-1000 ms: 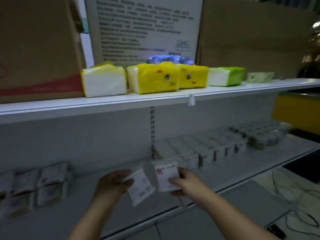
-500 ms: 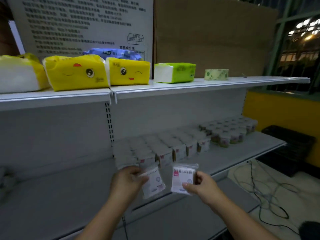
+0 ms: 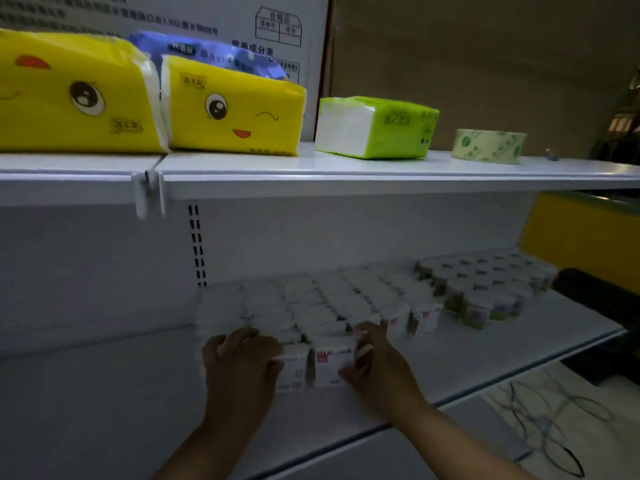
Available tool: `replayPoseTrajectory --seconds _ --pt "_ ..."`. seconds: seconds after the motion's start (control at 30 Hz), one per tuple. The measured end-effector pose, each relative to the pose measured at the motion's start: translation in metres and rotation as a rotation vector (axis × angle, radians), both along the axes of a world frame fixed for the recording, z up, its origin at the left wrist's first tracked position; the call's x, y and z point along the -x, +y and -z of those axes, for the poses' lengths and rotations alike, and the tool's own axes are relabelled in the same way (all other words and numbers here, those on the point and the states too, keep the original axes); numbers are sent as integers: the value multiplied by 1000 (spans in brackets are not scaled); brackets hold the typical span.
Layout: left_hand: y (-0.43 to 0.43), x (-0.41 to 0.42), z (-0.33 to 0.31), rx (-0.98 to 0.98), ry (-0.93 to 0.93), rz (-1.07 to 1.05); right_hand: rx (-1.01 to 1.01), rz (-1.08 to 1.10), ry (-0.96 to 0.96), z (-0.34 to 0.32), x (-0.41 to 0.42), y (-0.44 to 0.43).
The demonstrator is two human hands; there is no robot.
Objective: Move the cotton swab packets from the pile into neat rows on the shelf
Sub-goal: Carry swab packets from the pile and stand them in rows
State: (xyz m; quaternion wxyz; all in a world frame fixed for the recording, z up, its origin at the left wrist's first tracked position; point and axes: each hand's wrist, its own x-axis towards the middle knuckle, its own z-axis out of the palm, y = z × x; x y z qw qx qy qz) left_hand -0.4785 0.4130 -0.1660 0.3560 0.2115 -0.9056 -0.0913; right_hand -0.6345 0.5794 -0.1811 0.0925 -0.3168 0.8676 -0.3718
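The dim white shelf (image 3: 485, 358) carried rows of cotton swab packets (image 3: 332, 303) along its back edge. In front of those rows, nearer the front edge, I saw the left hand (image 3: 239, 362) clamped on the left packet (image 3: 293, 372) and the right hand (image 3: 379, 365) pinching the right packet (image 3: 330, 365), both packets upright, side by side. I judged them light, crinkly, slippery film; a hold on the side edges seemed safest.

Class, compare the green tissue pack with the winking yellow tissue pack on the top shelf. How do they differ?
The winking yellow pack bears a cartoon face; the green pack shows only small print. The winking yellow pack sits against a second yellow pack on its left; the green pack stands apart from its neighbours. Both lie flat on the top shelf.
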Motion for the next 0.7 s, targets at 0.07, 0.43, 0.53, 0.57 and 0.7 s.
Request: replayPoseTrajectory --seconds 0.07,0.43,0.53,0.57,0.7 --pt "1 -1 5 53 19 -23 -57 -73 284 8 6 -2" --pt "21 4 12 175 -500 -271 -93 -453 1194 -2 27 -18" --pt "24 4 8 203 -579 -302 -90 -477 1154 -6 29 -16" --pt "25 5 5 216 -602 -308 -80 -474 1146 -5 30 -15" --pt "26 2 -2 241 -557 -308 -99 -510 1070 -4 29 -10"
